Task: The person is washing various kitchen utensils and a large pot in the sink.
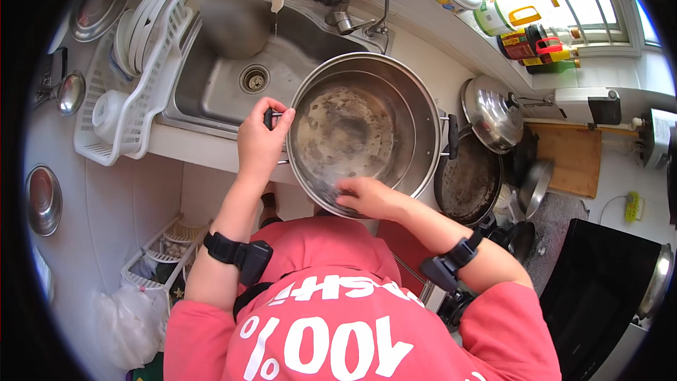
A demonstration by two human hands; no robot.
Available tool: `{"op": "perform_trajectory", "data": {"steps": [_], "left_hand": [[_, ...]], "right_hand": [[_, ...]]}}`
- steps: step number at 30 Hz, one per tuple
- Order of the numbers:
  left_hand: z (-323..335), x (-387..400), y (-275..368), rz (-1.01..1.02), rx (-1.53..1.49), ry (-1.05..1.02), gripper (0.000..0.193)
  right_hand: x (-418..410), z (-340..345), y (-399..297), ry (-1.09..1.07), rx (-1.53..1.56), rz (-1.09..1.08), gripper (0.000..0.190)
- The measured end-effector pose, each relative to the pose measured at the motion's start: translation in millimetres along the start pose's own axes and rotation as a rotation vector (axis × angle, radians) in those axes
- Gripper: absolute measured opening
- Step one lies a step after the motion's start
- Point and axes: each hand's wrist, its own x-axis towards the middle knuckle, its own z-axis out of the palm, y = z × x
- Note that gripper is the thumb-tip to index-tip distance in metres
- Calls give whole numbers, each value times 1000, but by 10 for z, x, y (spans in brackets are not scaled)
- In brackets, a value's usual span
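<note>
A large stainless-steel two-handled pot (pixel 418 98) is tilted with its mouth towards me at the sink's front right corner. Its inner base carries patchy brownish stains. My left hand (pixel 260 135) grips the black-covered side handle (pixel 268 119) on the left. Inside the near wall, my right hand (pixel 373 198) pinches a dark, blurred scouring pad (pixel 332 193), probably steel wool. The opposite handle (pixel 453 136) is free of any hand. Behind the pot is the stainless-steel sink (pixel 211 82), where a thin stream of water falls from a tap nozzle (pixel 277 2).
A blurred round grey vessel or lid (pixel 236 22) sits at the sink's back left. Left of it stands a white dish rack (pixel 135 111) with plates. A frying pan (pixel 469 180) and a domed steel lid (pixel 492 114) lie right of the pot. Bottles (pixel 521 42) line the windowsill.
</note>
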Motion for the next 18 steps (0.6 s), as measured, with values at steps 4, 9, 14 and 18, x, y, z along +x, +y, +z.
{"op": "perform_trajectory", "data": {"steps": [4, 9, 14, 18], "left_hand": [[-6, -2, 29, 9, 14, 0, 21], [9, 3, -6, 22, 22, -10, 21], [22, -9, 26, 3, 18, 9, 22], [19, 14, 2, 38, 18, 3, 22]], "right_hand": [[-350, -556, 436, -84, -842, 95, 21], [-44, -978, 480, 163, -1667, 58, 14], [41, -321, 605, -193, -842, -37, 20], [34, -523, 440, -258, -1095, 91, 18]]}}
